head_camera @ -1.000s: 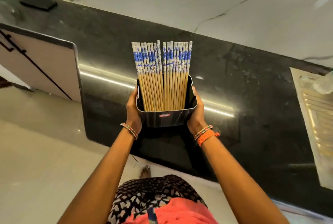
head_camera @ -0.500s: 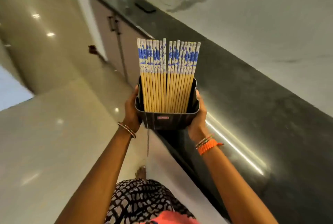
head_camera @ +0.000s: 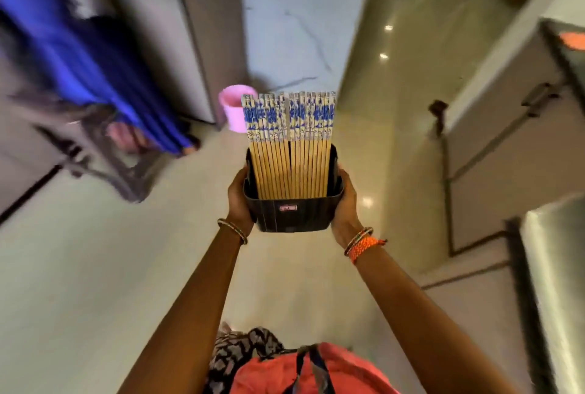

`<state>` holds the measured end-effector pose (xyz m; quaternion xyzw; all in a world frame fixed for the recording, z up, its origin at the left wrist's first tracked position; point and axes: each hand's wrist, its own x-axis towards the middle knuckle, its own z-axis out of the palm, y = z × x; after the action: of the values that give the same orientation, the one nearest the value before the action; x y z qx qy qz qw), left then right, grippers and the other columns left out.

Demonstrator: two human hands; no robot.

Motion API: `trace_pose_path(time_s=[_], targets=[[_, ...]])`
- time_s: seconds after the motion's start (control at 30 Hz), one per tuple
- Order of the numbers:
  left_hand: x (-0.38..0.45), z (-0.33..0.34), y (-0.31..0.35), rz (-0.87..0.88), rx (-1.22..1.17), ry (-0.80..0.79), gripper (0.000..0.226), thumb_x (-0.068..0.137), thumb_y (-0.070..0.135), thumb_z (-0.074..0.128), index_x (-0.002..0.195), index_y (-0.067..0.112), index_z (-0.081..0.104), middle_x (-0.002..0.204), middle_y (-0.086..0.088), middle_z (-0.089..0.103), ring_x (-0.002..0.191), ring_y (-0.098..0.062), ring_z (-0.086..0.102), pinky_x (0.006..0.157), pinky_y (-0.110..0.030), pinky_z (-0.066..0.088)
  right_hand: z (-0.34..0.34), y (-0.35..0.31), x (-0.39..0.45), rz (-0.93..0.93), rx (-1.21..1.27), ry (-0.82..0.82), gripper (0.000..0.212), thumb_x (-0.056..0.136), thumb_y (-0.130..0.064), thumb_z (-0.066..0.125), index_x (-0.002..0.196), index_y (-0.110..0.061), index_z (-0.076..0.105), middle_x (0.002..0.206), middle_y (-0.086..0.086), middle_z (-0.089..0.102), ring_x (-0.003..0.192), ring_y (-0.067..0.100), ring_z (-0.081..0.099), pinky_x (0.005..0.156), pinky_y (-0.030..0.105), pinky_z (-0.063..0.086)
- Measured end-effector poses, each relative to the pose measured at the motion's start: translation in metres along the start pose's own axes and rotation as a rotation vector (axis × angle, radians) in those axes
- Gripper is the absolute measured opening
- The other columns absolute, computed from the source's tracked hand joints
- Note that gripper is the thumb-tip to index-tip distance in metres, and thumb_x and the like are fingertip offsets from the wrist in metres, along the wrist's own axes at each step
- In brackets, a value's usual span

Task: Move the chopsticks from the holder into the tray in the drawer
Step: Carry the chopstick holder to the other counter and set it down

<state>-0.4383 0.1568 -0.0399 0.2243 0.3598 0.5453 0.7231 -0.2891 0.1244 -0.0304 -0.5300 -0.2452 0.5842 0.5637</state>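
Currently the holder [head_camera: 292, 214], a dark rectangular tub, is carried in mid-air at the centre of the view, clear of any desk. The left hand [head_camera: 239, 195] clamps its left wall and the right hand [head_camera: 346, 203] clamps its right wall; on each hand the fingers are pressed flat against the wall and wrap toward the far side, where their tips are hidden. The chopsticks [head_camera: 289, 146] stand inside the holder in two close-packed groups. Their long axis runs upright, slightly leaning away from the person, with the blue-and-white patterned ends up and the plain wooden shafts down in the tub.

Both hands sit equally close to the chopsticks, one on each side, and both are occupied. Judgement: neither can lift a chopstick until the holder is set down or passed to one hand. The drawer and its tray are not in view, so their direction from the hands cannot be told.

Open floor [head_camera: 95, 267] lies ahead and to the left. Cabinet fronts [head_camera: 493, 146] line the right side, close to the right forearm. A pink bucket [head_camera: 234, 108] stands on the floor beyond the holder, and a blurred person in blue [head_camera: 82, 54] occupies the far left. The clearest room for moving is judged to be straight ahead.
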Motion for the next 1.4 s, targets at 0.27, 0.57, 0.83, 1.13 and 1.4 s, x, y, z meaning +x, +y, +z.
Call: trace_pose_path(time_s=[0.27, 0.57, 0.83, 1.13, 1.4], targets=[[-0.064, -0.228, 0.132, 0.295, -0.004, 0.552, 0.039, 0.099, 0.028, 0.024, 0.082, 0.015, 0.056, 0.078, -0.001, 0.065, 0.075, -0.014, 0.060, 0.076, -0.031, 0.046, 0.246, 0.124, 0.007, 0.121, -0.229, -0.473, 0.041, 0.101, -0.028, 0.028, 0.082, -0.020, 0.064, 0.067, -0.011, 0.072, 0.066, 0.002, 0.066, 0.066, 0.025, 0.050], [-0.150, -0.375, 0.218, 0.551, -0.156, 1.016, 0.031, 0.097, 0.019, 0.033, 0.077, 0.015, 0.057, 0.080, -0.001, 0.060, 0.077, -0.014, 0.057, 0.071, -0.029, 0.048, 0.443, 0.223, -0.034, 0.321, -0.428, -0.893, 0.035, 0.096, -0.025, 0.040, 0.073, -0.017, 0.066, 0.062, -0.008, 0.067, 0.060, 0.008, 0.061, 0.058, 0.022, 0.051], [-0.132, -0.500, 0.335, 0.622, -0.182, 1.094, 0.032, 0.099, 0.023, 0.028, 0.083, 0.015, 0.055, 0.084, -0.002, 0.059, 0.077, -0.014, 0.058, 0.069, -0.028, 0.048, 0.629, 0.289, -0.011, 0.277, -0.521, -1.064, 0.037, 0.097, -0.025, 0.037, 0.074, -0.018, 0.064, 0.070, -0.002, 0.063, 0.065, 0.011, 0.058, 0.057, 0.020, 0.050], [-0.097, -0.644, 0.495, 0.340, 0.226, 1.173, 0.040, 0.100, 0.033, 0.022, 0.114, 0.009, 0.050, 0.121, -0.018, 0.056, 0.108, -0.029, 0.052, 0.082, -0.032, 0.046, 0.842, 0.343, 0.026, 0.389, -0.527, -1.053, 0.044, 0.077, -0.054, 0.040, 0.088, -0.022, 0.068, 0.090, 0.006, 0.067, 0.098, 0.028, 0.060, 0.095, 0.044, 0.047], [-0.051, -0.753, 0.643, 0.536, -0.002, 0.937, 0.067, 0.097, 0.051, 0.010, 0.136, 0.007, 0.041, 0.125, -0.014, 0.055, 0.114, -0.028, 0.054, 0.102, -0.045, 0.040, 1.023, 0.392, 0.061, 0.294, -0.505, -1.048, 0.062, 0.068, -0.064, 0.043, 0.103, -0.021, 0.070, 0.124, 0.016, 0.063, 0.120, 0.034, 0.055, 0.110, 0.053, 0.036]])
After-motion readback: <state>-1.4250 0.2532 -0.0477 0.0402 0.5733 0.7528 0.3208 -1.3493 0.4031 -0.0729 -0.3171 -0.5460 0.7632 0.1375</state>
